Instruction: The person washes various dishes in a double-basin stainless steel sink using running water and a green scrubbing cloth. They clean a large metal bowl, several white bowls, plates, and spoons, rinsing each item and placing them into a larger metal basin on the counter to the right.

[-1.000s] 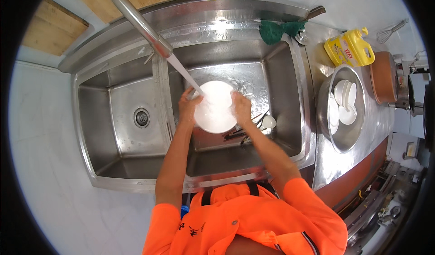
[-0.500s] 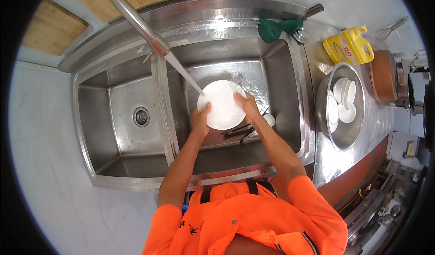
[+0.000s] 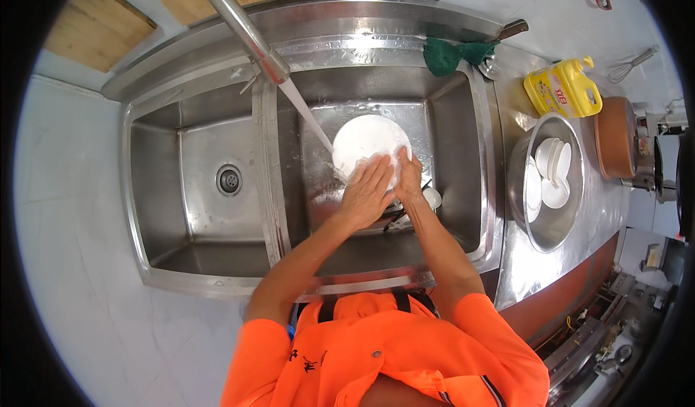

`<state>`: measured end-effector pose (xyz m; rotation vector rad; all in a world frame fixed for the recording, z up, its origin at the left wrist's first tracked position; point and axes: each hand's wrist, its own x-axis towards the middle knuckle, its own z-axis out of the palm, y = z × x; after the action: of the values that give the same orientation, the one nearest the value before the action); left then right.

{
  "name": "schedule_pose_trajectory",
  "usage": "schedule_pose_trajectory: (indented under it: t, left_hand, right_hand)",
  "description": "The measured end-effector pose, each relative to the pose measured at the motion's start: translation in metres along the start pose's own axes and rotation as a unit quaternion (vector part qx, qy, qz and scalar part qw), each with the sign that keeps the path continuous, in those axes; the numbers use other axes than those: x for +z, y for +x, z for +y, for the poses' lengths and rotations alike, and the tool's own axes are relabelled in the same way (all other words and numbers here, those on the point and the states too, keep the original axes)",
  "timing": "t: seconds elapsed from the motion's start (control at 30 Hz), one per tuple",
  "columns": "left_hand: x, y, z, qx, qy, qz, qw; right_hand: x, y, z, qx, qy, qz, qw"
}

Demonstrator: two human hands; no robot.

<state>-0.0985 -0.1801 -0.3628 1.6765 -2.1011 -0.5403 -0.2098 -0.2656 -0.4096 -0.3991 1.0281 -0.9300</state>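
Observation:
A round white plate (image 3: 369, 136) is held over the right basin (image 3: 455, 139) of the steel sink. My right hand (image 3: 410, 177) grips its right edge, thumb on the upper face. My left hand (image 3: 368, 190) lies flat on the plate's near part, fingers stretched out and side by side. From the faucet (image 3: 246, 31) a stream of water (image 3: 308, 114) runs down to the plate's left edge. Under my hands, partly hidden, a small white dish (image 3: 432, 198) and some dark, thin utensils (image 3: 394, 224) lie on the basin floor.
On the right counter stand a steel bowl (image 3: 517, 183) of white dishes, a yellow jug (image 3: 563, 88) and a brown pot (image 3: 616, 138). A green cloth (image 3: 443, 56) drapes over the sink's back rim, near a dark handle (image 3: 514, 28). The left basin (image 3: 159, 183) has a drain (image 3: 229, 180).
My left hand has let go of the plate's left edge and moved right onto its face. The right hand still grips it. The plate is slightly farther right in view.

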Motion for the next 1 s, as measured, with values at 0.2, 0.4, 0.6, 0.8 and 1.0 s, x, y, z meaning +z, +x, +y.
schedule_pose_trajectory:
  t: [0.2,0.4,0.6,0.8,1.0]
  left_hand:
    - [-0.012,-0.015,-0.045,0.057,0.095,0.021,0.994]
    - [-0.019,-0.006,-0.038,0.057,-0.048,0.228,0.971]
    - [-0.022,-0.004,-0.088,-0.301,-0.594,0.268,0.696]
    - [0.019,-0.011,-0.105,-0.396,-0.721,0.313,0.474]
    - [0.037,-0.003,-0.109,-0.505,-0.455,0.267,0.683]
  right_hand:
    - [0.003,-0.003,0.025,0.004,-0.033,0.078,0.996]
    - [0.046,0.001,-0.007,0.136,-0.081,-0.011,0.987]
    - [0.014,0.030,-0.004,-0.027,-0.421,-0.048,0.906]
    - [-0.001,0.008,0.014,0.164,-0.017,-0.094,0.982]
    - [-0.001,-0.009,0.028,0.117,0.092,-0.062,0.987]
